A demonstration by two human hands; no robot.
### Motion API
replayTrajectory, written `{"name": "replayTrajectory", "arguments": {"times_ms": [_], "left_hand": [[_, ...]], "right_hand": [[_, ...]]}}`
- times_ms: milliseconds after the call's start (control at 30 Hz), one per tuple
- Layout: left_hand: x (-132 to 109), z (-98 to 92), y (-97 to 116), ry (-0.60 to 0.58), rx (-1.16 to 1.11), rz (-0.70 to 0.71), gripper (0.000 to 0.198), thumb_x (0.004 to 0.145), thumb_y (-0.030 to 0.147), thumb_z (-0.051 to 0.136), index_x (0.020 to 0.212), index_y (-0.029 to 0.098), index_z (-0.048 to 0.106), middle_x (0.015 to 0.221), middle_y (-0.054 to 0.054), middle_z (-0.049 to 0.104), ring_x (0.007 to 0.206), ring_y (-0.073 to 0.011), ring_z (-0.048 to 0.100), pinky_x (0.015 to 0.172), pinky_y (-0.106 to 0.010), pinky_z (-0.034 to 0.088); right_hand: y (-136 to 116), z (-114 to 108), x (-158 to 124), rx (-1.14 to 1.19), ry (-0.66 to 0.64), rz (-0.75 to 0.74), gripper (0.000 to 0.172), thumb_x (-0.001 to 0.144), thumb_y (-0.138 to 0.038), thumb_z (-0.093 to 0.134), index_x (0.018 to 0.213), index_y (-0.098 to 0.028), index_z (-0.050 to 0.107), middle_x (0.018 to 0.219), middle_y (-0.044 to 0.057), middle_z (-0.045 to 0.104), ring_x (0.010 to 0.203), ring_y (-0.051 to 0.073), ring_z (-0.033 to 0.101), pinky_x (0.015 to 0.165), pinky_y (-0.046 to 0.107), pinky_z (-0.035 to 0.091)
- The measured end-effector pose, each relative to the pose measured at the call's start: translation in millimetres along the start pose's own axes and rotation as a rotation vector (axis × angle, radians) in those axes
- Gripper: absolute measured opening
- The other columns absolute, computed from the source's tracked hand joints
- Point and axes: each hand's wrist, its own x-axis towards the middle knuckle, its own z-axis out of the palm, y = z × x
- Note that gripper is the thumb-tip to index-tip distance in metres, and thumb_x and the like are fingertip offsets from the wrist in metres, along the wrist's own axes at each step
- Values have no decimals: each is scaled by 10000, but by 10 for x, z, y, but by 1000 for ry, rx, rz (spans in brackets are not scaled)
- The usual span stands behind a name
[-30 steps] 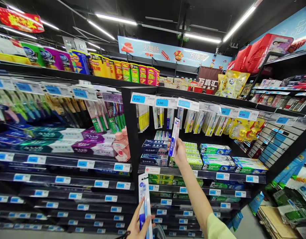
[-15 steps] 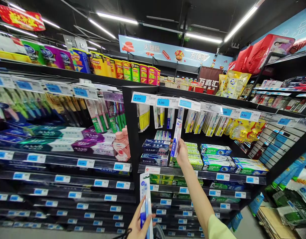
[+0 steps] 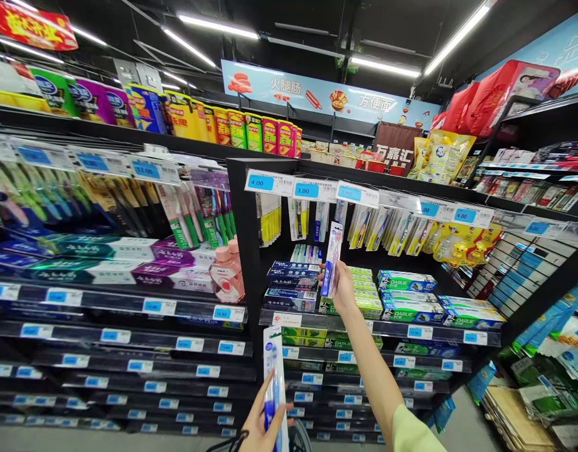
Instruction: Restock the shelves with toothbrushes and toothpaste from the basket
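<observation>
My right hand (image 3: pixel 344 290) is stretched forward and closed on a packaged toothbrush (image 3: pixel 332 260), a narrow clear pack with a dark blue lower part. That pack stands nearly upright, just below the hooks where other toothbrush packs (image 3: pixel 321 221) hang. Lower and nearer, my left hand (image 3: pixel 265 417) grips another packaged toothbrush (image 3: pixel 274 370), with a white card and a blue handle, tilted slightly. Behind my right hand, stacked toothpaste boxes (image 3: pixel 364 301) in yellow-green sit on the shelf.
Yellow-bottomed toothbrush packs (image 3: pixel 401 235) hang to the right, above green-and-white toothpaste boxes (image 3: pixel 406 307). On the left shelf stand pink bottles (image 3: pixel 226 276) beside long toothpaste cartons (image 3: pixel 100 270). A black divider (image 3: pixel 245 220) separates the two shelf sections. Chip canisters (image 3: pixel 236 129) line the top.
The view has shifted slightly, so the shelves at left sit a little further left. Both hands keep hold of their toothbrush packs in nearly the same positions.
</observation>
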Motion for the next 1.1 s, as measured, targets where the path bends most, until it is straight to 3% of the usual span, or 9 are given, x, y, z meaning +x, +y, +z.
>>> {"name": "replayTrajectory", "arguments": {"times_ms": [167, 367, 533, 600, 700, 833, 967, 1100], "left_hand": [[-13, 19, -9, 40, -12, 29, 1177, 660, 735, 808, 1629, 288, 311, 1474, -136, 627, 1138, -361, 734, 857, -375, 666], [-25, 51, -22, 64, -31, 52, 1129, 683, 692, 823, 1621, 283, 345, 1519, -154, 577, 1126, -371, 731, 855, -414, 672], [-120, 206, 37, 124, -47, 98, 984, 715, 663, 811, 1570, 344, 443, 1571, -116, 533, 1014, -325, 762, 815, -402, 678], [-150, 329, 144, 67, -62, 165, 944, 748, 632, 798, 1570, 325, 450, 1563, -126, 543, 978, -308, 764, 786, -383, 676], [-113, 561, 411, -112, -39, 266, 902, 795, 586, 775, 1575, 264, 455, 1488, -155, 612, 1039, -332, 747, 819, -406, 669], [23, 873, 812, -222, 130, 432, 774, 820, 505, 762, 1512, 227, 554, 1486, -138, 622, 1321, -375, 622, 1080, -468, 559], [6, 1084, 1073, -383, 426, 593, 627, 907, 368, 675, 1509, 234, 560, 1548, -118, 569, 1483, -339, 467, 1264, -486, 327], [50, 1230, 1366, -607, 665, 722, 553, 966, 367, 619, 1510, 300, 549, 1508, -108, 580, 1428, -307, 518, 1218, -456, 398]], "right_hand": [[12, -22, -3, -30, -9, -7, 304, 925, -515, 660, 1023, -239, 578, 884, 24, 761, 618, 187, 721, 473, 310, 604], [0, -10, -16, -44, -6, -11, 329, 907, -535, 665, 1025, -241, 577, 867, 22, 754, 604, 189, 707, 467, 317, 598], [-33, 5, -256, -85, 25, -97, 343, 870, -513, 724, 1009, -244, 563, 800, -7, 706, 548, 145, 643, 475, 267, 554], [9, -42, -467, -153, 65, -173, 338, 845, -464, 775, 998, -239, 574, 730, -42, 656, 530, 118, 600, 502, 238, 531], [114, -173, -829, -310, 104, -236, 346, 775, -426, 845, 931, -215, 620, 693, -46, 639, 536, 108, 573, 537, 228, 517], [158, -358, -1186, -432, 170, -168, 460, 607, -435, 936, 899, -176, 693, 797, 30, 733, 627, 161, 650, 597, 275, 576], [19, -568, -1306, -378, 365, -104, 505, 590, -506, 936, 857, -142, 710, 754, 62, 744, 647, 201, 689, 629, 317, 609], [-113, -897, -1321, -273, 444, -141, 495, 548, -456, 969, 835, -146, 711, 726, 47, 730, 634, 195, 684, 620, 297, 595]]}}
